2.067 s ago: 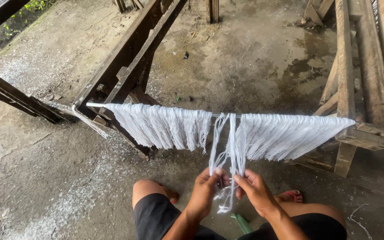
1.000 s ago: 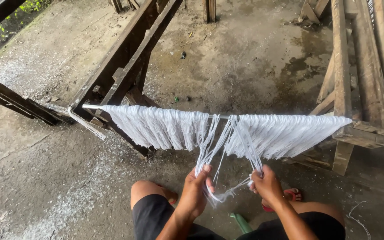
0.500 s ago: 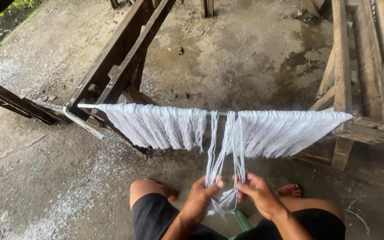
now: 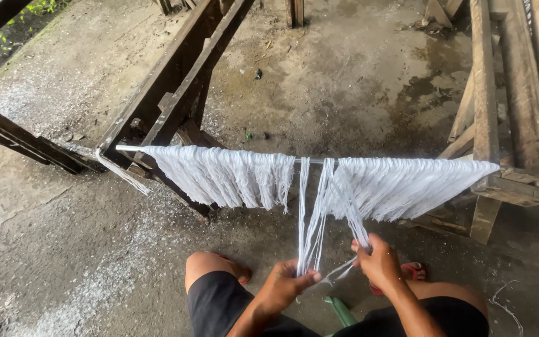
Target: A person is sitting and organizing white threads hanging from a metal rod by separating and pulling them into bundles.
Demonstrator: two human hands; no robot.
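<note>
White yarn skeins hang in a row from a thin horizontal rod stretched between two wooden frames. A few loose strands drop from the gap in the middle of the row. My left hand pinches the lower end of those strands. My right hand grips strands pulled down from the right-hand bunch. A short stretch of yarn runs between the two hands. I sit low, knees bent, in black shorts.
A dark wooden frame carries the rod's left end, and a lighter wooden frame carries the right end. Wet concrete floor lies beyond. A green object sits between my legs, a red sandal by my right knee.
My hands, close together half a second ago, have drawn apart; the right hand rose to the right, stretching strands outward. The view shifted slightly.
</note>
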